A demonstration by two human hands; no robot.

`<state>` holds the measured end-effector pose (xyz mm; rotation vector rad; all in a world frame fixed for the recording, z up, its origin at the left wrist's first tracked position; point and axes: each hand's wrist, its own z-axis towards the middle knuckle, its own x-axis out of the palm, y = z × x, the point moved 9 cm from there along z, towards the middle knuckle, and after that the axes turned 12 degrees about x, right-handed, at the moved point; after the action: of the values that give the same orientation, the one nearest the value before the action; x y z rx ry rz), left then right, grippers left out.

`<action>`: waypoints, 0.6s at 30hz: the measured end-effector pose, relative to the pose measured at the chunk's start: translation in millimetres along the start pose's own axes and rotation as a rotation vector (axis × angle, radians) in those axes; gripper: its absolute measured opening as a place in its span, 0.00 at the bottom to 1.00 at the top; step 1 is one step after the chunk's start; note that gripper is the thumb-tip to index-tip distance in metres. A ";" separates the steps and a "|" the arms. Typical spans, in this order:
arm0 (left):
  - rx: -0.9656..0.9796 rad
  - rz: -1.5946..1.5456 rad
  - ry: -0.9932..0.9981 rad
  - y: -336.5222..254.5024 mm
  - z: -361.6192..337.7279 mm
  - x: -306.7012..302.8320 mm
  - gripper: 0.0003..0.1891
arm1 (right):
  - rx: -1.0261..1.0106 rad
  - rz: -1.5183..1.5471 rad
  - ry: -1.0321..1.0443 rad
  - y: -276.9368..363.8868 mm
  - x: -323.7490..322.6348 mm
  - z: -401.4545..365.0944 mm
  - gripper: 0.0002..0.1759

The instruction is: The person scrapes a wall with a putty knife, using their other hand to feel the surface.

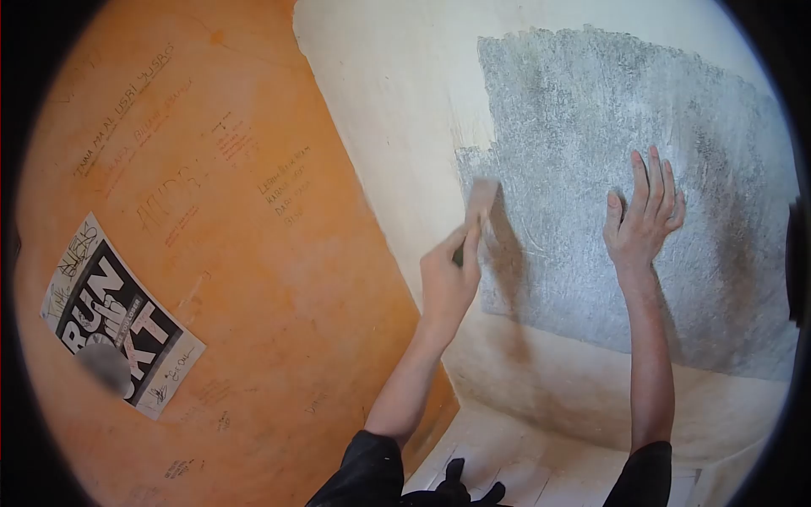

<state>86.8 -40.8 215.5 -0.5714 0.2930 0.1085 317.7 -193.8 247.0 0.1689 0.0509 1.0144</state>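
Observation:
My left hand [452,270] is closed round a putty knife [483,201], whose flat blade points up against the wall. The blade overlaps the left edge of a large rough grey patch [574,110] on the white wall [397,101]. Over to the right, my right hand [646,215] rests on the grey patch with its fingers stretched upward and the thumb out to the side. Nothing is held in it. Most of the knife's handle is hidden by my left fingers.
An orange wall [279,338] with handwriting meets the white wall at a corner on the left. A black-and-white poster [173,338] is stuck to it. Below is a pale tiled surface [549,465], with a dark object [456,473] near my sleeves.

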 end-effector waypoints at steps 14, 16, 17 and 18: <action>0.182 0.098 -0.107 -44.7 55.8 -2.5 0.15 | -0.011 -0.020 -0.003 -2.4 0.9 -3.6 0.29; 0.190 0.084 -0.092 -69.5 81.8 -14.4 0.15 | -0.020 -0.024 -0.005 -3.9 1.7 -4.5 0.29; 0.192 0.104 -0.100 -75.7 84.8 -21.2 0.15 | -0.021 -0.019 0.000 -6.0 2.0 -5.2 0.29; 0.197 0.125 -0.113 -79.2 85.7 -24.6 0.15 | -0.022 -0.013 0.001 -7.8 2.1 -4.3 0.29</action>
<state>98.6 -60.7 332.5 -0.3499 0.2262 0.2290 324.9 -195.5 241.6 0.1475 0.0415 1.0016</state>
